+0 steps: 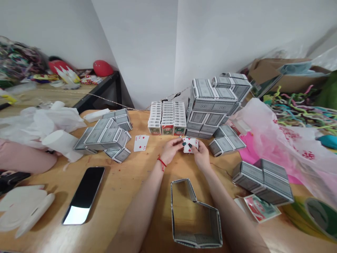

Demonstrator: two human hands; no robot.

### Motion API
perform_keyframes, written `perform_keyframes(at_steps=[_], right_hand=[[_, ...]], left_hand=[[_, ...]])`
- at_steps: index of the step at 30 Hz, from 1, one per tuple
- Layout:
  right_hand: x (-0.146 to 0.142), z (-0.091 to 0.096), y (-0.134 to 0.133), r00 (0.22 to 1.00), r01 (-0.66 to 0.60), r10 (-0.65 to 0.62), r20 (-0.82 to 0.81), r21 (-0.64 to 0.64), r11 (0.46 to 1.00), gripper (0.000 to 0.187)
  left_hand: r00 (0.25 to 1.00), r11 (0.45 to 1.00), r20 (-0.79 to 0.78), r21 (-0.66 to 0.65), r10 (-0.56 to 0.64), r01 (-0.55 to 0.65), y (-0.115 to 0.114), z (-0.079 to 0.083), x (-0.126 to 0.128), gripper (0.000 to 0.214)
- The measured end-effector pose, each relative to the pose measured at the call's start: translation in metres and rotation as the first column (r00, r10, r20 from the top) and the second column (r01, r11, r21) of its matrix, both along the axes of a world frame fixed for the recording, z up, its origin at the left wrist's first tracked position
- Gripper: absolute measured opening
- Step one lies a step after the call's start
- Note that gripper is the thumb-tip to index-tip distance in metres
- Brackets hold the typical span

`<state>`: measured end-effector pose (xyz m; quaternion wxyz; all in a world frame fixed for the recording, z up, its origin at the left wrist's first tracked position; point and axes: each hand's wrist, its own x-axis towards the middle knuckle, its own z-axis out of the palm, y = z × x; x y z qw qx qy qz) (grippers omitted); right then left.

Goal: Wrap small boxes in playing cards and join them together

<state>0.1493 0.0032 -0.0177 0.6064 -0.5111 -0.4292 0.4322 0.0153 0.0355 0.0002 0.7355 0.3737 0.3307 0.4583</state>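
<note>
Between my two hands is a small stack of playing cards, faces up with red diamonds showing. My left hand grips its left side, thumb on top. On the right side my right hand closes on the same stack, its thumb pressed on the faces. To the left lie a few loose diamond cards. Just behind my hands stand rows of card boxes. Nearer me, between my forearms, sits an open L-shaped frame of joined cards.
A tall block structure made of cards rises at right back. Smaller card blocks stand left and right. A phone, a white paper roll, a pink plastic bag and a tape roll lie around.
</note>
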Motion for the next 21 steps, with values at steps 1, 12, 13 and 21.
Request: perform_keyframes(at_steps=[1,12,13,21], right_hand=[[0.000,0.000,0.000,1.000,-0.006,0.006,0.007,0.005,1.000,0.034],[-0.005,0.008,-0.004,0.999,-0.031,0.031,0.016,-0.030,0.999,0.034],[-0.006,0.009,-0.005,0.999,-0.034,0.035,0.012,-0.038,0.999,0.036],[-0.011,0.008,-0.005,0.998,0.019,-0.022,-0.067,-0.057,0.998,0.043]], left_hand=[[1.000,1.000,-0.018,0.008,0.013,-0.013,0.000,-0.001,0.001,0.034],[0.917,0.965,-0.315,0.165,0.246,-0.202,-0.003,-0.002,0.007,0.018],[0.914,0.962,-0.313,0.174,0.257,-0.210,-0.004,-0.001,0.009,0.018],[0.910,0.945,-0.311,0.259,0.276,-0.198,-0.007,0.009,0.007,0.020]])
